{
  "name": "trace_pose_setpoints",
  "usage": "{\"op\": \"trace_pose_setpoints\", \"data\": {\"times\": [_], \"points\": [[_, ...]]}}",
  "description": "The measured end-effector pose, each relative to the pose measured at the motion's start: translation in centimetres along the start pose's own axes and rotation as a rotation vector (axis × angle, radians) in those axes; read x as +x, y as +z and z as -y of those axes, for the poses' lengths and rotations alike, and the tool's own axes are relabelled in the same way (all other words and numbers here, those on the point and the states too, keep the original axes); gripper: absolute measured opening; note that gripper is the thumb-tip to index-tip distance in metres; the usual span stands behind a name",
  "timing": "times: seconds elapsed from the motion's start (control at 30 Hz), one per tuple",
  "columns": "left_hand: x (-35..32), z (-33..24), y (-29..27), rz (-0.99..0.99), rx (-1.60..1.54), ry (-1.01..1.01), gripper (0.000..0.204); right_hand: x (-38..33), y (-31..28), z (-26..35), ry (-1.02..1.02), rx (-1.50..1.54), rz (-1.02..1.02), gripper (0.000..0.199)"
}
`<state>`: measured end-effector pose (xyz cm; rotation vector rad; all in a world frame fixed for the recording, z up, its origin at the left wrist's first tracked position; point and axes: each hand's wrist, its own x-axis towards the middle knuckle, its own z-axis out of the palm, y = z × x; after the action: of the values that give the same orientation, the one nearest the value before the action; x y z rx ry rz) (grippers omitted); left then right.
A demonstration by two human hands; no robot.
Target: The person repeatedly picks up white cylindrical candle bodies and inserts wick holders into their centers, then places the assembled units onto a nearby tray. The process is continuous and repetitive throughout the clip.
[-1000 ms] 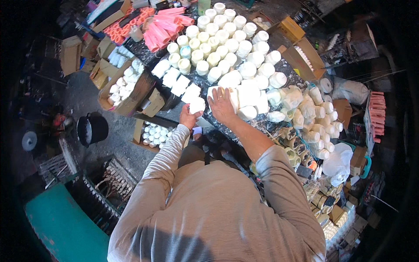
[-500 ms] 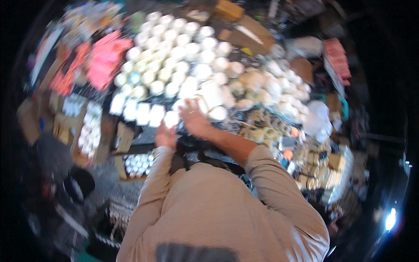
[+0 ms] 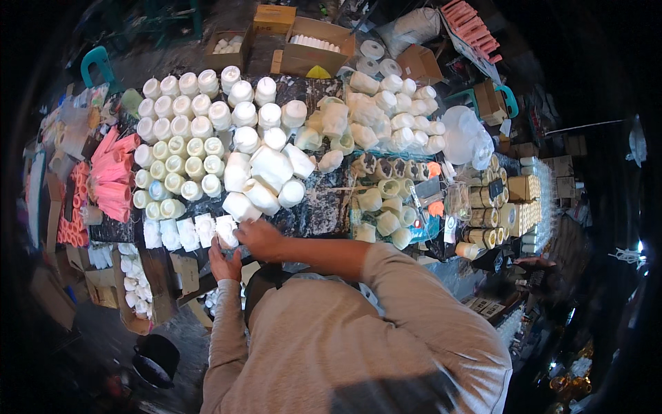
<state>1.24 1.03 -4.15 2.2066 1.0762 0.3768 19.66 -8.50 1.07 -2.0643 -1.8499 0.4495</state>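
Note:
My left hand (image 3: 222, 262) and my right hand (image 3: 259, 239) meet at the near edge of a dark table (image 3: 314, 207). Both close on a white wrapped packet (image 3: 225, 229), the last one in a short row of similar white packets (image 3: 178, 234). Just beyond my right hand lies a heap of white wrapped stacks (image 3: 269, 172). My beige sleeves fill the lower middle of the view.
Upright white and pale-yellow stacks (image 3: 181, 148) cover the table's left part, with pink stacks (image 3: 110, 181) at the far left. Loose white pieces (image 3: 386, 114) and small jars (image 3: 510, 200) lie to the right. Cardboard boxes (image 3: 314, 45) stand beyond, and a box of white pieces (image 3: 134, 290) sits below the table.
The view has swung round. Both hands have come down from the heap of white stacks to the table's near edge, now at the end of the packet row.

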Motion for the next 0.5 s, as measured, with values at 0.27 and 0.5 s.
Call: {"op": "trace_pose_setpoints", "data": {"times": [0.27, 0.5], "points": [[-5.3, -0.8, -1.5, 0.021, 0.12, -0.171, 0.078, -11.5, -20.4, -31.5, 0.588, -0.328, -0.268, 0.025], [-11.8, -4.6, -0.5, 0.183, 0.143, -0.397, 0.064, -12.2, -27.9, -48.2, 0.685, -0.778, 0.033, 0.05]]}}
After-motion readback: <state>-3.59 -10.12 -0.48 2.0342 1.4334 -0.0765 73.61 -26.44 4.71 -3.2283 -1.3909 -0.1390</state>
